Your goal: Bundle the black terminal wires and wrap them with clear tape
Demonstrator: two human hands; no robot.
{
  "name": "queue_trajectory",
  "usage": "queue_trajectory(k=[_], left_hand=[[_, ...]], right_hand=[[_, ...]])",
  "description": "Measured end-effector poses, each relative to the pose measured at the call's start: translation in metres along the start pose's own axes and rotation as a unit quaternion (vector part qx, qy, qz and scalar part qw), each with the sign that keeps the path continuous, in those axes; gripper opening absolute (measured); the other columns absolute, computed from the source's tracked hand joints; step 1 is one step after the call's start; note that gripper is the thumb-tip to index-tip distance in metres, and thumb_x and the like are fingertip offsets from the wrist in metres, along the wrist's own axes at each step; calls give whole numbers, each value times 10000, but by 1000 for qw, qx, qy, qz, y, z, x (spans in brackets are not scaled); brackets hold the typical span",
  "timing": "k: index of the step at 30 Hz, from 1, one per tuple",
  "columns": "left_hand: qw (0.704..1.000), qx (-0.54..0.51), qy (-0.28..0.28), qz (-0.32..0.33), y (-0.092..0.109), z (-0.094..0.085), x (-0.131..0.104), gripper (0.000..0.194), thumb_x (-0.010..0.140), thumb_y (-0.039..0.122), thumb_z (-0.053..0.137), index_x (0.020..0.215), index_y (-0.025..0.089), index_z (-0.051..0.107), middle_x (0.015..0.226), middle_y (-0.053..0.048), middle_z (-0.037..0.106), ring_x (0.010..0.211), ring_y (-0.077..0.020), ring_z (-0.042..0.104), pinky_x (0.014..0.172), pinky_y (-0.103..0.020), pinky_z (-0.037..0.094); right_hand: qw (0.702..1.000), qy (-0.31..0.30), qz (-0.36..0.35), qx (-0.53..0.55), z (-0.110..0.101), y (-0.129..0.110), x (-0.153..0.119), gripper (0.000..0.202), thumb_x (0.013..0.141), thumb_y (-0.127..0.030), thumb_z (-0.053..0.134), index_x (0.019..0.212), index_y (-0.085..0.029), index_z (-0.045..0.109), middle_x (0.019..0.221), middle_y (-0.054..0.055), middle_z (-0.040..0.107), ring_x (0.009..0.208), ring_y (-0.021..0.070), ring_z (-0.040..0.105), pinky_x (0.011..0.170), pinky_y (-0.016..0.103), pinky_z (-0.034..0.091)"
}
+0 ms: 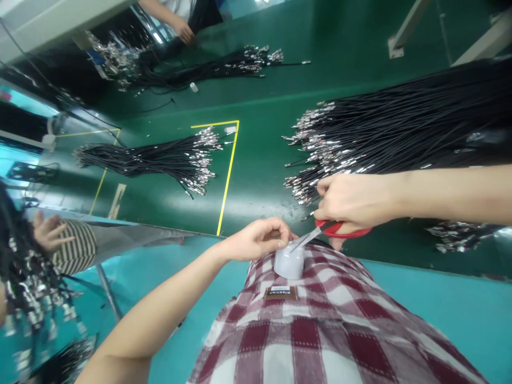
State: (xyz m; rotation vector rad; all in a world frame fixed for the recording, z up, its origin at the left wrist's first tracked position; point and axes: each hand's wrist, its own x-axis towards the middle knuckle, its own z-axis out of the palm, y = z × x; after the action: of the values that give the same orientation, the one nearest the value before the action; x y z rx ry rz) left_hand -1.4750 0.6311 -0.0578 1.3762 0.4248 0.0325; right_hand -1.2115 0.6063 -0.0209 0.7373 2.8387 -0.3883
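Note:
Red-handled scissors (347,230) are held in my right hand (354,200), their blades partly apart and pointing left. The blade tips lie over the top edge of a pale grey-white roll (289,262), which rests against the checked shirt front. My left hand (258,239) is closed in a pinch at the upper left of this roll, near the blade tips; what lies between the fingertips is too small to tell. Just beyond my right hand are the metal ends of a large bundle of black cables (384,128) on the green table (260,160).
A smaller cable bundle (152,157) lies left, beside yellow tape lines (229,186). More cables (216,66) lie at the far side, near another person's hand (184,31). At left, a person's hand (50,232) is beside hanging cables (36,288).

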Motion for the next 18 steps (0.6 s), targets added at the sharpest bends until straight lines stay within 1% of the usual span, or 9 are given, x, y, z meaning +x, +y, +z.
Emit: queue_trajectory(k=[3,7,12,15,18], left_hand=[[1000,21,-20,-8,3,-4,2,238,913,372,605,859,147,551,971,-91,606,1071,-217,576,911,-341,444],[998,44,-30,-17,5,-8,3,259,901,394,614,860,142,567,984,-93,613,989,-195,575,878,-326,449],[999,40,-17,-20,0,-8,2,253,887,379,636,855,136,578,949,-85,614,910,-167,569,828,-298,458],[999,19,-17,-20,-1,-7,1,231,878,355,652,869,137,578,975,-91,611,947,-173,582,853,-305,470],[999,23,-26,-9,2,-7,0,198,884,329,644,873,140,585,994,-95,605,1038,-207,599,919,-348,469]], right_hand=[[999,17,-17,-27,-1,4,4,510,921,-645,516,710,-193,623,542,32,597,520,184,466,723,366,285],[999,21,-23,-33,-3,6,9,533,922,-659,500,697,-191,623,545,39,599,531,185,475,703,358,261],[999,-14,-16,-37,-3,3,13,551,938,-635,498,656,-180,629,523,53,592,525,187,489,688,353,268],[999,-32,6,-24,0,0,14,550,945,-618,499,665,-166,642,540,70,604,503,185,486,631,349,258],[999,-30,19,2,5,-1,13,536,947,-602,508,682,-161,656,552,71,610,473,176,467,571,343,225]])
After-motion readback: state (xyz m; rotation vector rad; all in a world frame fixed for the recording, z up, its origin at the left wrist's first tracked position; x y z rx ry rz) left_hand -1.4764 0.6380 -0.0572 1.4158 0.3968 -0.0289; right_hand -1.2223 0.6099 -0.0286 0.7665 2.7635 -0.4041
